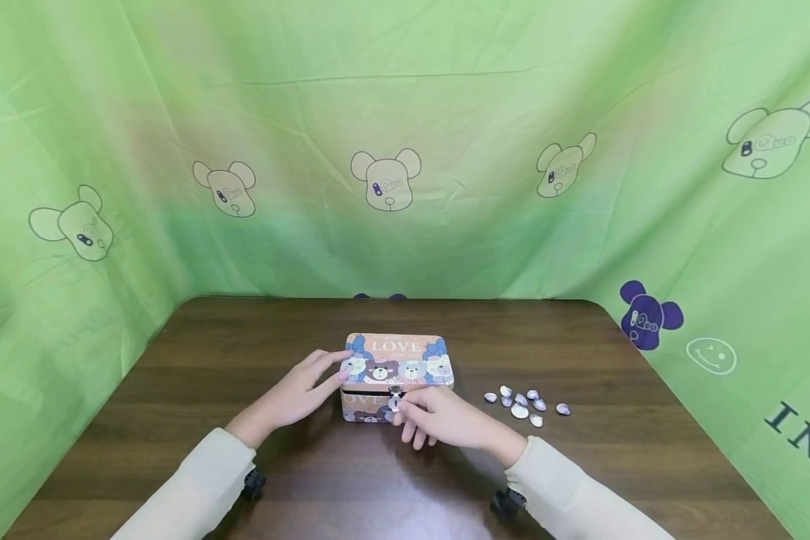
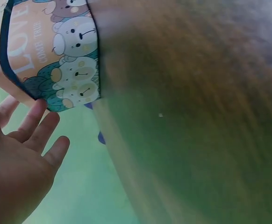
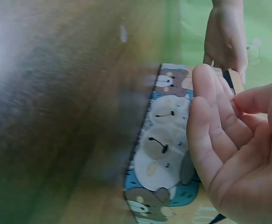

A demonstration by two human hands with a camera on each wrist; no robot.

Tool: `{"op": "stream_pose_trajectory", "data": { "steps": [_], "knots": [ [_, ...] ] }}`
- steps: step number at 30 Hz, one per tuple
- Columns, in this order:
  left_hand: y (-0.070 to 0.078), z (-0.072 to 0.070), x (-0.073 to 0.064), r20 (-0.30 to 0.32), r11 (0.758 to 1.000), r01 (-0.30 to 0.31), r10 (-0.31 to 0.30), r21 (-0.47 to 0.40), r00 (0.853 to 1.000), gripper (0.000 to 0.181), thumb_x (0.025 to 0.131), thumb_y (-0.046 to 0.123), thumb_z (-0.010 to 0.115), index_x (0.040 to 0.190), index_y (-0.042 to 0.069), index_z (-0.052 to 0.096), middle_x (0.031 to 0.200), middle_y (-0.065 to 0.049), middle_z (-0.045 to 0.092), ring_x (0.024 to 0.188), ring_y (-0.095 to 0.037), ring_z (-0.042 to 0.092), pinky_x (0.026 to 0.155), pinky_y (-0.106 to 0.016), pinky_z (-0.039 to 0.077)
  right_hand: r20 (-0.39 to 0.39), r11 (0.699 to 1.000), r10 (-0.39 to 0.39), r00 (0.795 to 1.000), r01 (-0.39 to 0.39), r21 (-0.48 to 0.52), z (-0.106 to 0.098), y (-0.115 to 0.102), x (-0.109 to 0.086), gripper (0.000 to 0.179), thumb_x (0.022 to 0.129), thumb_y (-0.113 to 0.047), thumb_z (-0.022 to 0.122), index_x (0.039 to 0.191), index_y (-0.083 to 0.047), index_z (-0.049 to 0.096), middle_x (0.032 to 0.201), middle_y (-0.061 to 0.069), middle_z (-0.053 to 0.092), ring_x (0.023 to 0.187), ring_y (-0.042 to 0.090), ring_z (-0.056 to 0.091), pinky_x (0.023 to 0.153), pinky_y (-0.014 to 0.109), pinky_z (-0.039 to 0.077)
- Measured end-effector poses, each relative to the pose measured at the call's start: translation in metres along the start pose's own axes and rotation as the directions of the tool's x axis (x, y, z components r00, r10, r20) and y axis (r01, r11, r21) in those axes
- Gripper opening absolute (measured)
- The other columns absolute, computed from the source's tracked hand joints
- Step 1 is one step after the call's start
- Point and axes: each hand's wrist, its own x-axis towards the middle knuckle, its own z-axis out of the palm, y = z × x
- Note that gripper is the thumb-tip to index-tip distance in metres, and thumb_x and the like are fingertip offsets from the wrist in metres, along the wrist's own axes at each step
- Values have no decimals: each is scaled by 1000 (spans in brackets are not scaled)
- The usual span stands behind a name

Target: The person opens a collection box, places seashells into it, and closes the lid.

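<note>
A small decorated tin box (image 1: 415, 346), printed with bears and the word LOVE, sits on the table. A dark line runs along its front between lid and body. My left hand (image 1: 304, 394) rests its fingertips against the lid's left edge, fingers fairly straight; in the left wrist view they touch the box's corner (image 2: 56, 84). At the middle of the box's front, my right hand (image 1: 445, 416) pinches the metal clasp (image 1: 395, 401) between thumb and index finger. In the right wrist view the clasp is hidden behind the fingers (image 3: 204, 121), in front of the bear-printed side.
Several small purple-and-white shells (image 1: 520, 400) lie scattered on the brown wooden table (image 1: 277, 480), to the right of the box. A green curtain (image 1: 472, 247) with bear drawings hangs behind and at both sides of the table.
</note>
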Motion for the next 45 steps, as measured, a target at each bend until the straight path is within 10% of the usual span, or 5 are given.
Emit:
{"op": "stream_pose_trajectory", "data": {
  "steps": [16, 26, 35, 45],
  "knots": [
    [-6, -1, 8, -158, 988, -139, 127, -69, 979, 42, 94, 8, 67, 135, 16, 60, 129, -6, 55, 116, -33, 53, 74, -45, 50, -58, 996, -88, 994, 88, -16, -17, -13, 4, 32, 108, -19, 46, 100, -2, 72, 74, -2, 71, 61, 16, 68, 52, 33, 55],
    [-13, 4, 16, -258, 980, -186, 162, -70, 952, 34, 96, 15, 70, 130, 16, 65, 122, -3, 60, 117, -31, 57, 98, -55, 44, -103, 997, -81, 991, 82, 1, -29, -4, -2, 29, 108, -22, 48, 117, -7, 72, 78, 2, 71, 64, 21, 67, 56, 42, 56],
    [-14, 3, 32, -307, 966, -139, 68, -218, 949, 32, 98, 19, 69, 129, 15, 64, 116, -1, 64, 110, -21, 60, 99, -54, 44, -243, 999, -28, 970, 21, -30, -55, 13, -12, 29, 106, -23, 52, 114, -4, 72, 100, 10, 73, 81, 22, 68, 63, 39, 57],
    [-12, 4, 48, -335, 935, 25, -151, -353, 930, 31, 97, 30, 69, 122, 12, 67, 117, -7, 67, 110, -23, 61, 95, -43, 46, -496, 997, 0, 868, -39, -68, -71, 27, -13, 23, 103, -15, 56, 121, -1, 59, 108, 15, 69, 85, 26, 69, 65, 33, 56]
  ]
}}
